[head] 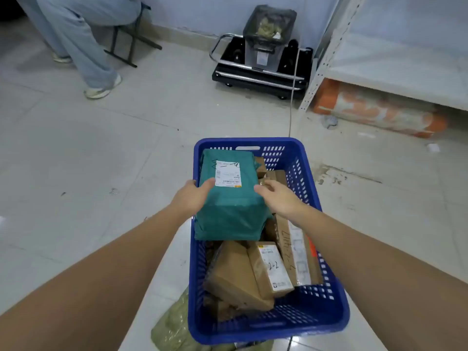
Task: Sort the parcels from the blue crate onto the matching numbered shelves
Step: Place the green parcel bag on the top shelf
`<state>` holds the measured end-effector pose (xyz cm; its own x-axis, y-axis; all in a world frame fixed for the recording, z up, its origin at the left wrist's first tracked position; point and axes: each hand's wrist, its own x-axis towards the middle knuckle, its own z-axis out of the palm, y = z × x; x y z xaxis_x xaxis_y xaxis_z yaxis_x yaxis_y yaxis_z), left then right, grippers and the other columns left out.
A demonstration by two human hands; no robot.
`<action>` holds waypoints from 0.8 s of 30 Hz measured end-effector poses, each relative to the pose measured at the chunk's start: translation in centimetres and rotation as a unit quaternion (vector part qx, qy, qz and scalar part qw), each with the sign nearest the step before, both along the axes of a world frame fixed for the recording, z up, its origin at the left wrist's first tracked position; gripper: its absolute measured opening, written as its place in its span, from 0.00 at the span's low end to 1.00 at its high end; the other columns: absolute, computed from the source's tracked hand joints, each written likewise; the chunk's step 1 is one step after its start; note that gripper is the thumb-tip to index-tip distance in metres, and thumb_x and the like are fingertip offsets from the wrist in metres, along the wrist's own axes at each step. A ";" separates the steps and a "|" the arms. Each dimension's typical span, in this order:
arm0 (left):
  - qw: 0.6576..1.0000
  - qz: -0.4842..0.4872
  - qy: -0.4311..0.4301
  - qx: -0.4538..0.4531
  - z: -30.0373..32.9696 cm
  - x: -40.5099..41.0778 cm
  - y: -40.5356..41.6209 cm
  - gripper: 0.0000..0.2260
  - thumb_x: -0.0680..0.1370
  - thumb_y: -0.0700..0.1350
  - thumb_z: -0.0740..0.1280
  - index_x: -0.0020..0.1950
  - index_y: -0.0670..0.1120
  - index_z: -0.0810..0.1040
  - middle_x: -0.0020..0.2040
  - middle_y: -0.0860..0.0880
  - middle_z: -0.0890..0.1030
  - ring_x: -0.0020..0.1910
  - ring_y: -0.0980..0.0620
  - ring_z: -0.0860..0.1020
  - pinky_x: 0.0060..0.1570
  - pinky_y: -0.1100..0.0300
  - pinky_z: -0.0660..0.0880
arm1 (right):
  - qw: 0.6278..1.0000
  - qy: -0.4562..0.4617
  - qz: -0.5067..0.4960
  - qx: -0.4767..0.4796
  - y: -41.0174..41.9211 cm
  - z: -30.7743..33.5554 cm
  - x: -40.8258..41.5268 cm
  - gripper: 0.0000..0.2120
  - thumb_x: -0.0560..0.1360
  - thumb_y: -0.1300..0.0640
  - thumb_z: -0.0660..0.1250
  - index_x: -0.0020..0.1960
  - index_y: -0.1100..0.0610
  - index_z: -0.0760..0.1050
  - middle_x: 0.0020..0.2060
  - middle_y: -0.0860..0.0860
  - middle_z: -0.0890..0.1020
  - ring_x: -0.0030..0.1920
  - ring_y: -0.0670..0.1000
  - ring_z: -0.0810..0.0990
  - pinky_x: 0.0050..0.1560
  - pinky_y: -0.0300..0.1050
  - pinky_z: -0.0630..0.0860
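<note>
Teal-wrapped parcel held between both hands over the blue crate

Teal plastic covers the parcel (229, 198), which sits above the far half of the blue crate (298, 317); the left hand (188, 196) grips its left edge with the thumb on top, and the right hand (281, 197) rests curled fingers against its right edge. A white shipping label (228, 173) with a barcode lies on the parcel's top, with black marker strokes beside it too faint to read. Inside the crate lie several brown cardboard parcels: a small box (272, 268) with a white label hand-marked "2-2", a long box (296, 252) along the right wall with marker writing that cannot be made out, and a plain brown box (235, 277) tilted beside them. A greenish bag (172, 325) lies on the tiled floor against the crate's near left corner.
</note>
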<state>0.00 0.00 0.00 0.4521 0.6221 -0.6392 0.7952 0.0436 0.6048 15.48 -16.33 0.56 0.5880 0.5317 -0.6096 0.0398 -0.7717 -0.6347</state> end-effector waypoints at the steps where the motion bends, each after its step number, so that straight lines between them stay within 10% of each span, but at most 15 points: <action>1: 0.999 0.028 -0.017 -0.018 -1.3 0.1 -0.1 0.31 0.81 0.65 0.60 0.75 0.44 0.69 0.69 0.45 0.77 0.62 0.44 0.77 0.56 0.53 0.71 | 0.998 0.020 -0.052 0.012 0.7 -1.5 -0.2 0.29 0.82 0.38 0.62 0.77 0.53 0.68 0.71 0.50 0.76 0.67 0.54 0.77 0.65 0.47 0.72; 12: 0.981 0.095 -0.089 -0.141 -1.1 -1.0 -3.3 0.21 0.83 0.61 0.57 0.72 0.54 0.74 0.64 0.51 0.81 0.59 0.49 0.81 0.55 0.54 0.75 | 0.947 0.240 -0.196 0.085 -0.5 -2.6 -2.3 0.18 0.80 0.42 0.67 0.64 0.52 0.78 0.54 0.50 0.87 0.55 0.53 0.85 0.59 0.51 0.80; 17: 0.983 0.062 -0.165 -0.046 10.6 -0.5 -5.9 0.22 0.84 0.61 0.57 0.77 0.58 0.69 0.67 0.53 0.80 0.62 0.50 0.79 0.67 0.48 0.75 | 0.953 0.186 -0.172 0.169 -3.8 9.2 -2.0 0.22 0.78 0.39 0.69 0.69 0.46 0.76 0.58 0.46 0.86 0.58 0.49 0.85 0.63 0.50 0.80; 24: 0.953 -0.010 -0.298 0.054 36.5 0.7 -9.4 0.20 0.86 0.57 0.58 0.78 0.62 0.63 0.62 0.65 0.77 0.60 0.61 0.78 0.52 0.67 0.73 | 0.928 0.124 -0.168 0.309 -8.3 35.9 -1.3 0.18 0.79 0.50 0.70 0.69 0.48 0.74 0.60 0.48 0.85 0.60 0.51 0.85 0.63 0.53 0.81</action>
<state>0.73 -9.41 36.54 0.7277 0.6567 -0.1979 0.3092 -0.0565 0.9493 14.18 -24.62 36.47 0.6661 0.6370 -0.3881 -0.3444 -0.1989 -0.9175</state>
